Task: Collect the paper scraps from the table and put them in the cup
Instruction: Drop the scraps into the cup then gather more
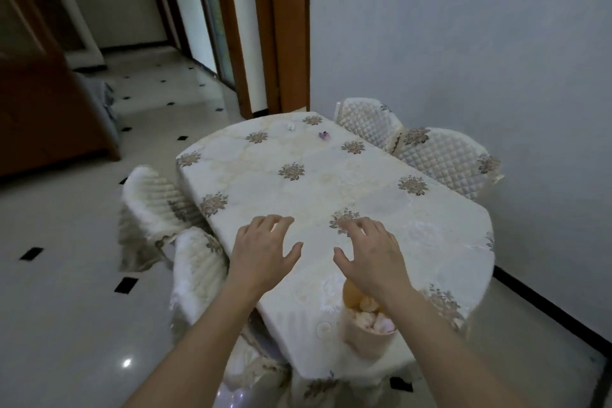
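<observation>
Both hands, left hand (265, 248) and right hand (374, 252), hover spread and empty over the worktop (430, 242). Two crumpled scraps, white (290, 125) and purple (324, 135), lie at the far end: feather-light, soft, best pinched by fingertips. Paper cup (367, 331) sits below my right wrist.

A cream tablecloth (314, 182) with brown flower clusters covered the table. Two quilted white chairs (440, 159) stood side by side along the far edge against a pale wall (463, 26), and two more chairs (155, 202) stood at the left. Glossy floor tiles (66, 291) carried small black diamonds. Brown door frames (281, 26) rose behind.
</observation>
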The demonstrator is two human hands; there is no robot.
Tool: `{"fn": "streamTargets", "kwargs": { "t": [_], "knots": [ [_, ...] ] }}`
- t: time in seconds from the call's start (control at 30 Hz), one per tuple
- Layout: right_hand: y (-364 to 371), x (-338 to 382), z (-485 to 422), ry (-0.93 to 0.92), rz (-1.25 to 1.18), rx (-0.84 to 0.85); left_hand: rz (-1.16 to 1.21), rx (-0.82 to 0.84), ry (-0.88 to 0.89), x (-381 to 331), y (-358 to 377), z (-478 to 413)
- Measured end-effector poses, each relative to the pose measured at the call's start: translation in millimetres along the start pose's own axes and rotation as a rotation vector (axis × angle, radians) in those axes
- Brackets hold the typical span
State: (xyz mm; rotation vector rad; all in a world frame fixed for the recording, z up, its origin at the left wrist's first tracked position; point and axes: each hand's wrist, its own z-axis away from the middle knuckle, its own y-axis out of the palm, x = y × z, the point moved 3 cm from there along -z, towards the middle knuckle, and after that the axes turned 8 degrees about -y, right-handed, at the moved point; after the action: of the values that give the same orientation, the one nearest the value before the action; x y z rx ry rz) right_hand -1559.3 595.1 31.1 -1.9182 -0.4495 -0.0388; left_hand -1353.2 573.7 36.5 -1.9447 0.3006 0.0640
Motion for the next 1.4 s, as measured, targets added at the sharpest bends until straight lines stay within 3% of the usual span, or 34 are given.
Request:
{"fn": "streamTargets", "kwargs": {
  "t": [0.27, 0.6, 0.8, 1.17, 1.4],
  "knots": [
    [40, 98, -19, -0.299, -0.114, 0.074, -0.11, -0.05, -0.279, 94, -52, 74],
    [94, 237, -33, -0.535, -0.231, 0.165, -0.222, -0.11, -0.548, 210, -100, 144],
    [134, 308, -70, -0.597, -0.219, 0.17, -0.213, -0.162, -0.582, 292, -101, 139],
    [219, 481, -194, -0.546, -0.24, 0.111, -0.23, -0.176, -0.577, 509, -132, 81],
    [262, 547, -249, -0.548, -0.243, 0.128, -0.23, -0.165, -0.569, 599, -146, 46]
  ]
}}
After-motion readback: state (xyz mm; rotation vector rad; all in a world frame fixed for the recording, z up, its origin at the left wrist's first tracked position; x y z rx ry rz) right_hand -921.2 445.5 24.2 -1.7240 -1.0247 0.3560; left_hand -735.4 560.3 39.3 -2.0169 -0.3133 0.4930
